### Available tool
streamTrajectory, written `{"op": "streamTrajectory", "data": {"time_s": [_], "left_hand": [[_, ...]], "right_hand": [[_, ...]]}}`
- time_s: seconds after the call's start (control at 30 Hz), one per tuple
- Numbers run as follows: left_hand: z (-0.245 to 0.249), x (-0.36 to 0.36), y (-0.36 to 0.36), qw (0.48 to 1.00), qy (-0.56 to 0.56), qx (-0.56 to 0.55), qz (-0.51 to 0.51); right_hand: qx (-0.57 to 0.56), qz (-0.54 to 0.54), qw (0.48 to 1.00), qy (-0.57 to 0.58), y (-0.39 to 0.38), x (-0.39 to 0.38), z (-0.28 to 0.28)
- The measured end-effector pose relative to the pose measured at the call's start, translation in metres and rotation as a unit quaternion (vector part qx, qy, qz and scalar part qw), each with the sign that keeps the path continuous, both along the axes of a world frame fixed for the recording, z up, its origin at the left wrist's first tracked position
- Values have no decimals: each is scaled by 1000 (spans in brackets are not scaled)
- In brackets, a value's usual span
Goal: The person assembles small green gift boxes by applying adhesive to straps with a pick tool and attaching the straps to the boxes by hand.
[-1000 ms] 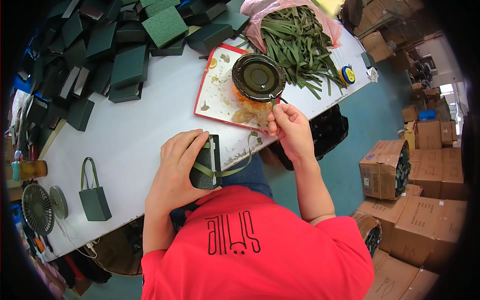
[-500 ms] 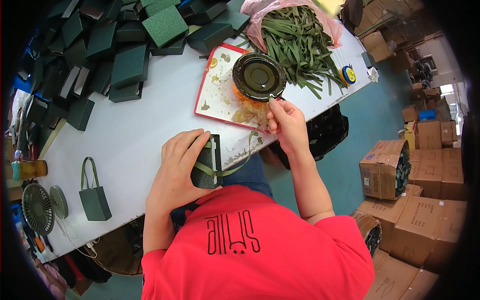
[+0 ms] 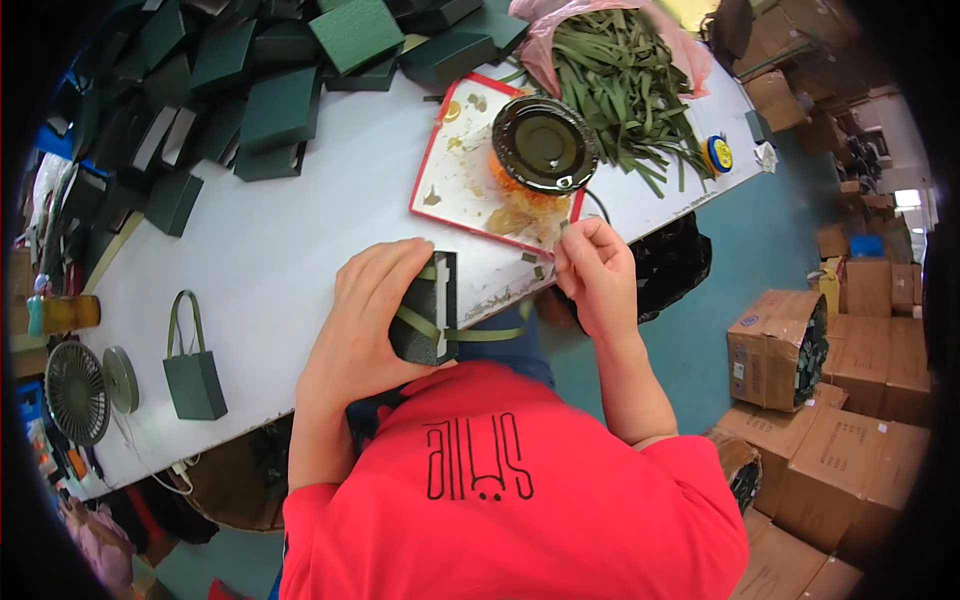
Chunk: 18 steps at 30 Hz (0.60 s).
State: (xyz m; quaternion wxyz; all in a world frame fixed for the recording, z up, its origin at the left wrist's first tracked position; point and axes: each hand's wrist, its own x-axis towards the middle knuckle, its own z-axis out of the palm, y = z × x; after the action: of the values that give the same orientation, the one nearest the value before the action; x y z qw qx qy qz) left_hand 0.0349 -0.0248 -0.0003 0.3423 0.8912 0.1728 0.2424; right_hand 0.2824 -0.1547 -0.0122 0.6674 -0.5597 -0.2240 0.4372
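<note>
My left hand (image 3: 365, 310) is wrapped round a small dark green box (image 3: 420, 335) near the table's front edge. A green ribbon (image 3: 490, 335) runs across the box and loops out to the right, towards my right hand. My right hand (image 3: 597, 262) pinches the ribbon's end, just beyond the corner of a red-edged white board (image 3: 445, 180). On that board stands a round black pot (image 3: 545, 145) of dark liquid, with amber residue round its base.
Green boxes (image 3: 280, 105) are heaped at the back left. Cut green ribbons (image 3: 625, 80) spill from a pink bag. A finished-looking handled box (image 3: 195, 385), a fan (image 3: 78, 392) and a blue-yellow tin (image 3: 719, 154) lie about. Cartons (image 3: 830, 440) stand at right.
My right hand has drawn away from the pot's rim, down towards the front. The ribbon's loop hangs differently, and the whole view has shifted slightly.
</note>
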Motion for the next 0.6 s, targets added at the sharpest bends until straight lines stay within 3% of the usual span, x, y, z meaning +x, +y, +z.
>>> {"op": "streamTrajectory", "data": {"time_s": [0.13,0.23,0.6], "left_hand": [[9,1,0,999,-10,-48,-17],[7,-1,0,997,-20,-61,-40],[12,-2,0,998,-22,-39,-55]], "right_hand": [[-63,184,981,15,-3,-23,18],[-107,244,964,5,7,-31,23],[-156,296,942,-25,25,-38,34]]}}
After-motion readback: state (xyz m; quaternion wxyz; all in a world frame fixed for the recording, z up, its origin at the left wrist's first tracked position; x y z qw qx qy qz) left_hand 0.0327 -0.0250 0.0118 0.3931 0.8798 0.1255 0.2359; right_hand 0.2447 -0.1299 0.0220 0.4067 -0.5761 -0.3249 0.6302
